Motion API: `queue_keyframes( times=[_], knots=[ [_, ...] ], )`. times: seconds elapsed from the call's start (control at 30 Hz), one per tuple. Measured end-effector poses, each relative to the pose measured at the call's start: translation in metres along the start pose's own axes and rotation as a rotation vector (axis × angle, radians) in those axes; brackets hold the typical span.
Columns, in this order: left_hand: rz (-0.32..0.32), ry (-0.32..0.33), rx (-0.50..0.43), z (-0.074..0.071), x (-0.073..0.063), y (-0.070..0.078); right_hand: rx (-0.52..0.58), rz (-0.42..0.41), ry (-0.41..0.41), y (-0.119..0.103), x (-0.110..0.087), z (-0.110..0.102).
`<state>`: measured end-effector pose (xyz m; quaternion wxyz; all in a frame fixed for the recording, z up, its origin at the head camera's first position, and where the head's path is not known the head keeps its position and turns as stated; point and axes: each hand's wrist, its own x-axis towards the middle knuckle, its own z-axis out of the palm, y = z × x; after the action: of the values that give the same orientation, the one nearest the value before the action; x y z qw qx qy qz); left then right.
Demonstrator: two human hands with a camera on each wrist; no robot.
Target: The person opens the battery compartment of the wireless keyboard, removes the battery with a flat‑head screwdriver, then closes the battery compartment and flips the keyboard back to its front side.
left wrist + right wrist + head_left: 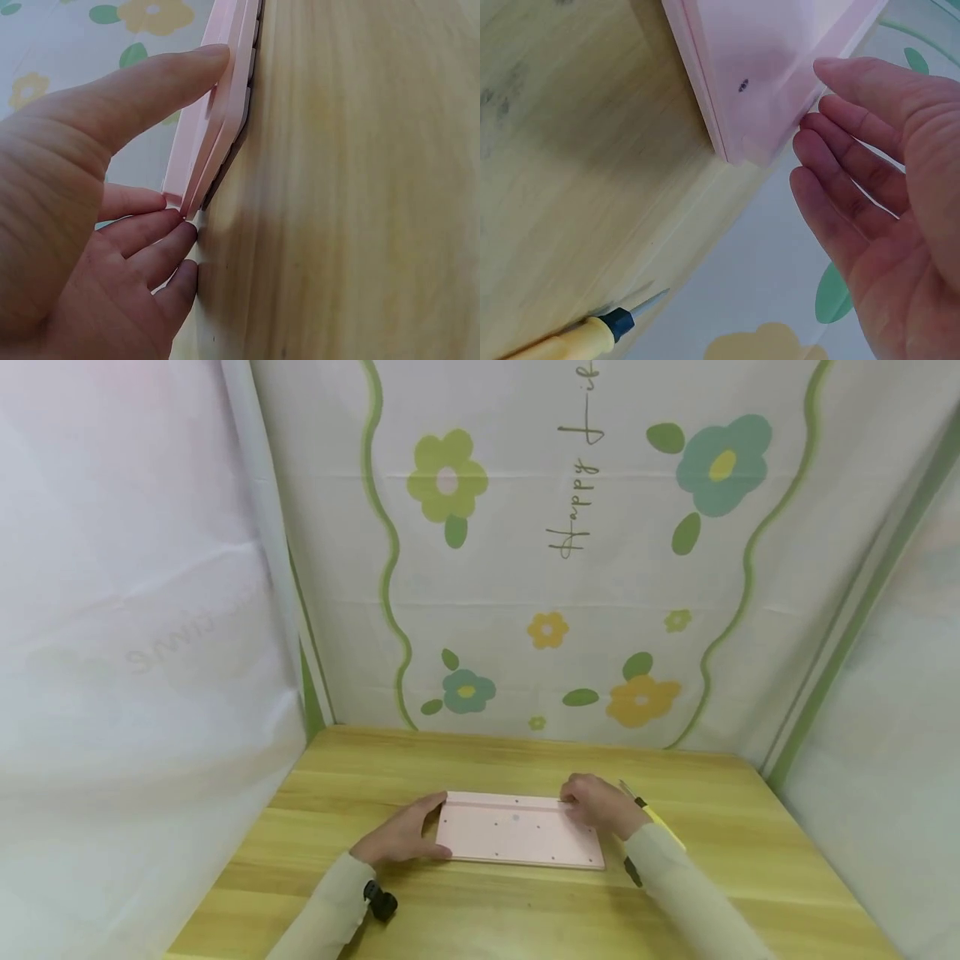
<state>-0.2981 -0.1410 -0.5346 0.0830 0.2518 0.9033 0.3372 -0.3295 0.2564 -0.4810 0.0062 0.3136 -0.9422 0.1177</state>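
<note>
A pink keyboard (517, 839) lies face down on the wooden table, its back dotted with several small screw holes or screws. Dark keys show along its underside in the left wrist view. My left hand (405, 835) holds the left short end, thumb at the near corner and fingers at the far corner. At the far edge, towards the right, my right hand (603, 806) pinches the keyboard between thumb and fingertips. A yellow screwdriver (570, 341) with a black collar lies to the right of the keyboard, partly hidden by the right forearm in the head view.
The wooden table (450, 910) meets a white cloth wall (487, 568) printed with flowers at the back. More cloth walls stand at left and right. A black wrist camera (382, 903) sits on the left sleeve.
</note>
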Motion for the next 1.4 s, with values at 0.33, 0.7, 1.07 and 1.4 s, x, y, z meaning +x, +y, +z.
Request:
queue_keyframes(
  times=[0.33,0.7,1.07,1.4],
  knots=[
    [-0.007,-0.011,-0.018,0.001,0.000,-0.001,0.047,0.041,-0.001,0.002,0.004,0.003],
    [-0.010,-0.023,-0.035,0.002,0.001,-0.002,0.142,0.085,-0.105,0.005,0.019,-0.009],
    [-0.003,-0.032,-0.023,-0.002,0.000,0.005,0.331,0.402,-0.281,0.011,0.039,-0.023],
    [-0.010,-0.026,-0.028,-0.002,0.001,0.002,0.375,0.373,-0.254,0.015,0.037,-0.020]
  ],
)
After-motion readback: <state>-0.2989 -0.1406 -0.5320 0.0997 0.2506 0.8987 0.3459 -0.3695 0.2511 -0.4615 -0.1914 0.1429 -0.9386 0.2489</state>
